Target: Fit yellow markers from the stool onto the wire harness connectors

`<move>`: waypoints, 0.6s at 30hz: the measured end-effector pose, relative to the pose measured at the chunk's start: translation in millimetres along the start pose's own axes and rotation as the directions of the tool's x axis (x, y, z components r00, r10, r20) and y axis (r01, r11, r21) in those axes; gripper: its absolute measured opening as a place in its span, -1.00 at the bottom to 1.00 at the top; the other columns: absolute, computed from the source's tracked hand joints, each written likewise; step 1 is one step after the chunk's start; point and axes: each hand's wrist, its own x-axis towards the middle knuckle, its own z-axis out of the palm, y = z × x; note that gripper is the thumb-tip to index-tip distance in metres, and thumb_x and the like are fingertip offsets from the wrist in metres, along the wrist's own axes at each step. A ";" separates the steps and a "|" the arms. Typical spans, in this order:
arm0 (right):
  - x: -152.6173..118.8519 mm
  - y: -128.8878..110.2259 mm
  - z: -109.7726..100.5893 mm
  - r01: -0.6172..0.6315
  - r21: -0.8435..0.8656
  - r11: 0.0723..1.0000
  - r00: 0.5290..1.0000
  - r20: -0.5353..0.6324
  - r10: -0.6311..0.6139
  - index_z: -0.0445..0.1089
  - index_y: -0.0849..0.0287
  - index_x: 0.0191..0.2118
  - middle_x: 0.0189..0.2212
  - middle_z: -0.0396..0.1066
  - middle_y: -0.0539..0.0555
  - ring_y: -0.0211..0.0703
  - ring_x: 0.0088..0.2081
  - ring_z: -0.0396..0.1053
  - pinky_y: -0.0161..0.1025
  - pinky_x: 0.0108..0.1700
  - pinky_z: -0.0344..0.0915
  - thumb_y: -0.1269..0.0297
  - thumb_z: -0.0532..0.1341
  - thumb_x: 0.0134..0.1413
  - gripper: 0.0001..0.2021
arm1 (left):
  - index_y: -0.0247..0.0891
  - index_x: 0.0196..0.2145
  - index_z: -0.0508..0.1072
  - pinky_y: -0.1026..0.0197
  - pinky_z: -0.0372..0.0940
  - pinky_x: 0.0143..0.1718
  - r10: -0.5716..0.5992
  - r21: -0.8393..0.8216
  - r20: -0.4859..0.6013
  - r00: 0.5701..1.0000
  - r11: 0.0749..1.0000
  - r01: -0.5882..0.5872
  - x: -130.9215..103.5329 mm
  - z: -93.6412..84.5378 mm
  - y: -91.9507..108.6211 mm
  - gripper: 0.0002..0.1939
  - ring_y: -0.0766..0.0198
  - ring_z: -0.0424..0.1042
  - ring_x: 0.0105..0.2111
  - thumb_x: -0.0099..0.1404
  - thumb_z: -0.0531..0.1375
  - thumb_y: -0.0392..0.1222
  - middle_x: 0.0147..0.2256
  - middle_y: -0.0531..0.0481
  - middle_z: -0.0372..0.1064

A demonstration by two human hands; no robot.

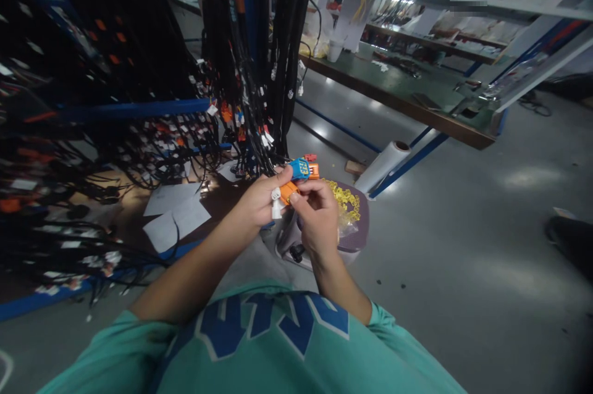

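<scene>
My left hand (265,197) is closed around a bunch of wire connectors. A blue connector (300,168) sticks out past its thumb, and a white connector (276,202) hangs below the fingers. Between both hands sits an orange connector (288,192), pinched by the thumb and fingers of my right hand (320,213). A second orange connector (314,170) and a red one (309,157) show just beyond the blue one. Black cables run from the bunch toward the hanging harnesses (259,134). My fingers hide part of the connectors.
Below my hands, a stool-like purple-topped container (361,230) bears small yellow parts (348,201). Harnesses crowd a blue rack (134,111) at left; papers (180,218) lie beneath. A green-topped workbench (398,82) and a roll of film (383,167) stand at right.
</scene>
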 end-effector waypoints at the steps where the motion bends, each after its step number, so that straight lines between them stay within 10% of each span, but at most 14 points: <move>1: 0.7 0.3 -0.4 -0.011 0.007 1.000 1.000 0.013 0.011 0.35 0.13 -0.37 -0.41 0.28 -0.07 -0.32 -0.39 0.23 -0.31 -0.30 0.23 0.28 0.30 -0.12 -0.85 | -0.34 -0.46 0.35 0.38 0.21 -0.67 -0.011 0.022 0.004 1.000 1.000 0.011 0.3 -1.8 0.6 -0.87 0.41 0.29 -0.70 0.23 0.18 -0.28 -0.64 0.07 0.28; 18: -0.1 4.5 -2.6 -0.090 0.037 0.995 0.989 0.123 0.085 0.39 0.09 -0.38 -0.39 0.31 -0.07 -0.32 -0.40 0.25 -0.30 -0.27 0.24 0.30 0.37 -0.24 -0.79 | -0.36 -0.53 0.35 0.34 0.33 -0.51 0.033 0.063 -0.015 0.999 0.997 -0.032 -9.8 0.3 5.4 -0.83 0.36 0.37 -0.60 0.22 0.14 -0.38 -0.63 0.02 0.32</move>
